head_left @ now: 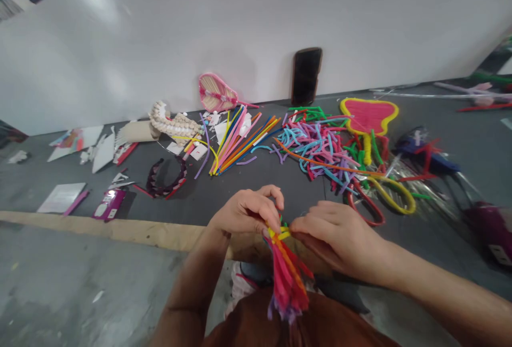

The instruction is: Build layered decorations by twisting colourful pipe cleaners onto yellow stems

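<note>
My left hand (248, 211) is closed round the top of a bundle of pipe cleaners (288, 277), mostly pink, red and orange, which hangs down towards my lap. My right hand (332, 232) pinches a yellow pipe cleaner (280, 232) wrapped round the top of that bundle. Both hands touch at the bundle, just in front of the table's near edge.
On the dark table (224, 197) lie a fan of straight pipe cleaners (240, 141), a heap of cut curved pieces (316, 147), a pink yellow-rimmed paddle shape (370, 115), red and yellow loops (380, 197), a dark headband (166, 179), a pink woven shape (216, 93) and a phone (306, 76) leaning on the wall.
</note>
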Available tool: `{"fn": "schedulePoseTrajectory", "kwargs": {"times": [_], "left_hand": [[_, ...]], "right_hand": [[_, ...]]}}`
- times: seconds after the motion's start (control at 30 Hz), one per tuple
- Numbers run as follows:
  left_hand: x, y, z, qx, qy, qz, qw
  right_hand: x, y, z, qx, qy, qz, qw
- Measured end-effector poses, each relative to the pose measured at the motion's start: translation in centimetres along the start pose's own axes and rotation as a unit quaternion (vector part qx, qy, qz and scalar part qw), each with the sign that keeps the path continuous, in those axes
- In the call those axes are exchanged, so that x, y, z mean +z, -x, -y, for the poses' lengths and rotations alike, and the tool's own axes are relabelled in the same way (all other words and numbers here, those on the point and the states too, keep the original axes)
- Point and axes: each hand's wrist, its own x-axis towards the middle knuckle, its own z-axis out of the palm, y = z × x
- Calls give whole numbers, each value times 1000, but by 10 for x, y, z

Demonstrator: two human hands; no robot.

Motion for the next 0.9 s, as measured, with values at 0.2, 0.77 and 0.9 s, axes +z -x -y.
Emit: {"fn": "schedulePoseTrajectory", "kwargs": {"times": [0.2, 0.77, 0.9], "left_hand": [[2, -2, -5, -31, -22, -5, 999], [16, -14, -13, -39, -59, -57, 996], [18, -13, -7, -38, -116, -51, 991]], "right_hand": [[10, 3, 10, 29, -54, -7, 998], [-29, -51, 18, -84, 144, 114, 979], [-36, -64, 22, -15, 3, 109, 994]]}}
